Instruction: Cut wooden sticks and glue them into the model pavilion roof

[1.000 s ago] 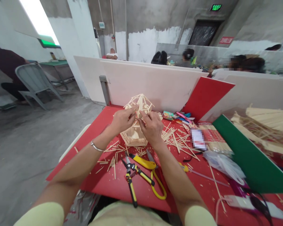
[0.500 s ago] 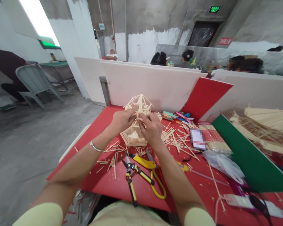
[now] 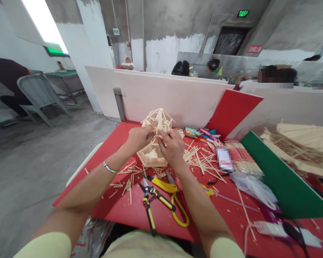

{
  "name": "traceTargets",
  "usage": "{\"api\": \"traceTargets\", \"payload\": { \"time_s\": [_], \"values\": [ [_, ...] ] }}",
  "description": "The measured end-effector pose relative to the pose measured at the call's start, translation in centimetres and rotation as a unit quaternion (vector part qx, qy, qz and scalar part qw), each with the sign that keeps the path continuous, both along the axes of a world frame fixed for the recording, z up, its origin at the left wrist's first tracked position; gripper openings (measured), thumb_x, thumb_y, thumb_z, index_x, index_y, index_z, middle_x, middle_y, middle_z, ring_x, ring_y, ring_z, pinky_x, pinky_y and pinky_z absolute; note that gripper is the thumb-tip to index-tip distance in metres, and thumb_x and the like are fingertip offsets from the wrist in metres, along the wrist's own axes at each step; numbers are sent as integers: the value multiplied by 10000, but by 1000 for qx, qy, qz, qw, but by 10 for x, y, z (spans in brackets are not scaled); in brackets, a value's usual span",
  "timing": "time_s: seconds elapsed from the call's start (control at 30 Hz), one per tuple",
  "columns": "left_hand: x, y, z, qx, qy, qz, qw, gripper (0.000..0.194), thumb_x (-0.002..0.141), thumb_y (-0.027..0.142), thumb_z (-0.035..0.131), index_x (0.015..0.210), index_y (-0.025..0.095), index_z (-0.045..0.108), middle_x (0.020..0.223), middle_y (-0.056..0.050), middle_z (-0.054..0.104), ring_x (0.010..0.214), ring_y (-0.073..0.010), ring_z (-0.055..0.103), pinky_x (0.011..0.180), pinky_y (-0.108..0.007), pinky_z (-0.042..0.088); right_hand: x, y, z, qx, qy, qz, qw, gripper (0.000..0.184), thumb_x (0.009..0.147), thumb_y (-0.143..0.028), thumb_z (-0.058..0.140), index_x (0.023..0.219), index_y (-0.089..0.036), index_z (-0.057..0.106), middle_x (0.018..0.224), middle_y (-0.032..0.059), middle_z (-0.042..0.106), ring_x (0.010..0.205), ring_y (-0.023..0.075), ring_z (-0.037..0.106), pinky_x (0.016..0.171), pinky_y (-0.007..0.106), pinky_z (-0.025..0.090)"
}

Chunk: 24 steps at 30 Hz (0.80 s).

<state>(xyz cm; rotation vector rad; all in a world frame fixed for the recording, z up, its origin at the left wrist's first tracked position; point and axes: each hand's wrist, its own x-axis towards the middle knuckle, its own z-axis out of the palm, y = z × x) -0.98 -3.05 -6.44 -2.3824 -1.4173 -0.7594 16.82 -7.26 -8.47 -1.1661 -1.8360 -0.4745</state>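
A small tower model built of thin wooden sticks (image 3: pixel 156 123) stands on the red table (image 3: pixel 115 143). My left hand (image 3: pixel 138 138) pinches the model's left side just under its roof. My right hand (image 3: pixel 172 146) pinches a stick at the model's front, fingertips close to those of the left hand. Both hands cover the model's middle; its base shows below them and its pointed roof frame above.
Black-and-yellow cutters (image 3: pixel 148 200) and yellow scissors (image 3: pixel 174 200) lie near the table's front edge. Loose sticks (image 3: pixel 201 157) are scattered right of the model, with a stick packet (image 3: pixel 242 157), plastic bags (image 3: pixel 254 186) and white partitions (image 3: pixel 172 96) behind. People sit beyond.
Both hands stay at the model; the fingertips have shifted slightly closer together at its front. The view has tipped a little.
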Motion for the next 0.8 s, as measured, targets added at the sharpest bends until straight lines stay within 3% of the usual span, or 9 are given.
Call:
{"api": "traceTargets", "payload": {
  "time_s": [0.8],
  "values": [
    [-1, -2, -1, 8, 12, 3, 1000, 517, 966, 386, 422, 1467, 259, 436, 791, -60, 733, 704, -205, 666, 616, -275, 388, 1, 4, -3, 31, -57, -40, 997, 248, 957, -346, 541, 1172, -319, 661, 850, 38, 538, 838, 180, 441, 726, 295, 327]
  ]
}}
